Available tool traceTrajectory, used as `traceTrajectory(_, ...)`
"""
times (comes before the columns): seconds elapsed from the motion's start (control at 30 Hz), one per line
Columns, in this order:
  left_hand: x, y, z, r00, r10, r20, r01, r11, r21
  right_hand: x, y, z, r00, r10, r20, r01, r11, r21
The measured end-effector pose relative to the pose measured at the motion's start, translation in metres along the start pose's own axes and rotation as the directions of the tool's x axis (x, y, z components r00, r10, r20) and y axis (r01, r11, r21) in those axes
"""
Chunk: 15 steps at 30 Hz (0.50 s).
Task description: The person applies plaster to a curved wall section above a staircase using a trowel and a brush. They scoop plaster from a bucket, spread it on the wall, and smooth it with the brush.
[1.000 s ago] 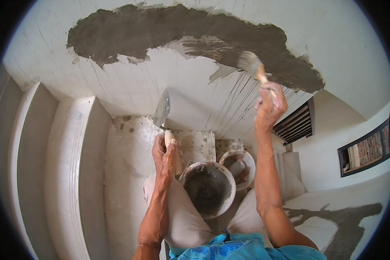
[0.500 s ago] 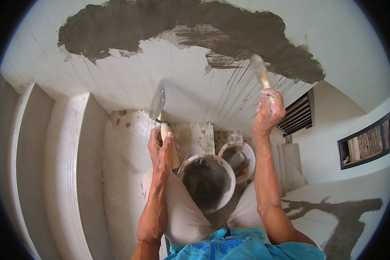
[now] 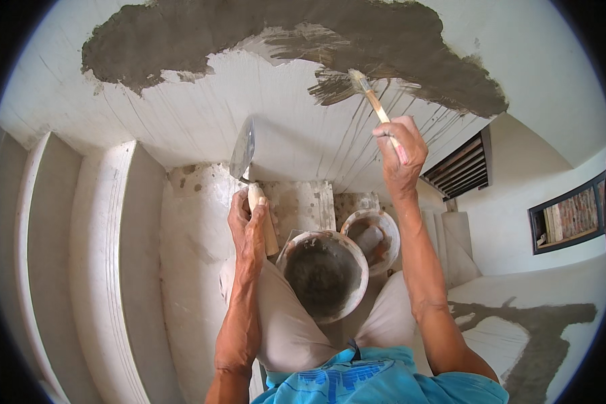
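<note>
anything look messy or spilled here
Nothing looks spilled. The grey mortar band on the white surface has a ragged edge with thin streaks where the brush in the right hand touches it. The left hand holds a trowel upright, and the step below is mortar-specked.

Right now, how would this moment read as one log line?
left hand: holds trowel | right hand: holds brush on grey plaster | bucket between knees

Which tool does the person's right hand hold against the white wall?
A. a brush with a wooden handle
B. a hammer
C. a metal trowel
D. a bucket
A: the right hand grips a brush whose bristles touch the grey mortar patch, while the left hand holds the trowel.
</note>
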<state>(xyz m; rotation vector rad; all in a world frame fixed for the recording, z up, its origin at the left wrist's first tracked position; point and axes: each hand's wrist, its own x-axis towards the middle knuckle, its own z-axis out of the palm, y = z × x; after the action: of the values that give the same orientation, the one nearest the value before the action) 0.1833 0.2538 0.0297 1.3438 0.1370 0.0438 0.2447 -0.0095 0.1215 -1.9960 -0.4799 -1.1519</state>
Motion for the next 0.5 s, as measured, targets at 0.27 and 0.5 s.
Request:
traceTrajectory(0.27, 0.002, -0.002, 0.002, 1.000, -0.009, -0.002, 0.009, 1.000, 0.005, -0.005, 0.004, 0.024, 0.988, 0.036, 0.147, -0.044, 0.998, 0.053)
traceTrajectory(0.5, -0.001, 0.003, 0.004, 1.000, 0.002, 0.008, -0.002, 1.000, 0.022, 0.000, 0.003, -0.006, 0.998, 0.027, 0.065, -0.030, 0.998, 0.049)
